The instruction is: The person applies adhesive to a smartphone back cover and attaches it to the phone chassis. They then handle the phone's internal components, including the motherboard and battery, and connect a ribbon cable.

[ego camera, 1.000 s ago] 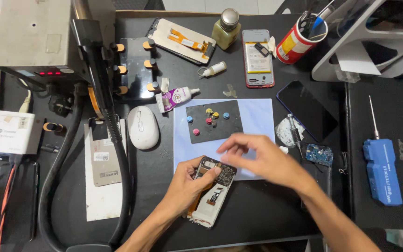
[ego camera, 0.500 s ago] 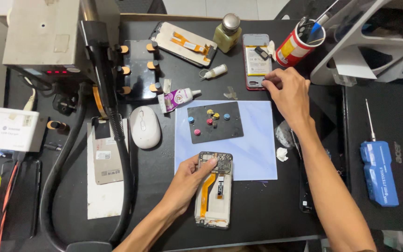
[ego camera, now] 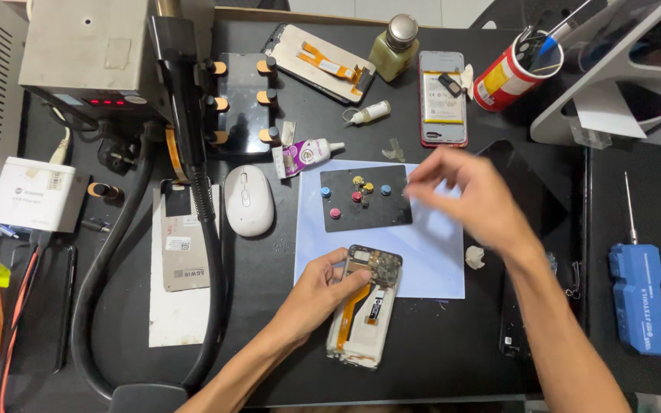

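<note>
Phone (ego camera: 365,310), opened up with its back off, lay low and centre on the black surface (ego camera: 269,352), its long axis running from about one o'clock at the camera end down to seven o'clock at the white bottom end. An orange flex ribbon ran down its middle. Its top end overlapped the lower edge of the pale blue mat (ego camera: 430,260); the rest sat on bare surface.

The left hand (ego camera: 315,294) came in from seven o'clock and pinned the phone at its upper left corner, grip narrow, fingers curled on the frame edge, thumb against the side. The right hand (ego camera: 472,203) hovered at about two o'clock from the phone, well apart from it, blurred with motion, fingers loosely spread; whether it pinched anything small, I could not tell. So the left was plainly the nearer hand.

Under and just beside the right hand's fingertips sat the small dark pad (ego camera: 367,197) with coloured screw dots on it, directly at twelve o'clock from the phone, resting on the blue mat. A white crumb of wipe (ego camera: 474,256) lay at the mat's right edge.

Room was tight: a white mouse (ego camera: 249,200) at ten o'clock, a thick black hose (ego camera: 193,252) curving down the left, a blue electric screwdriver (ego camera: 639,294) far out at three o'clock, a red cup of tools (ego camera: 508,76) and a small solvent bottle (ego camera: 393,47) along the top.
</note>
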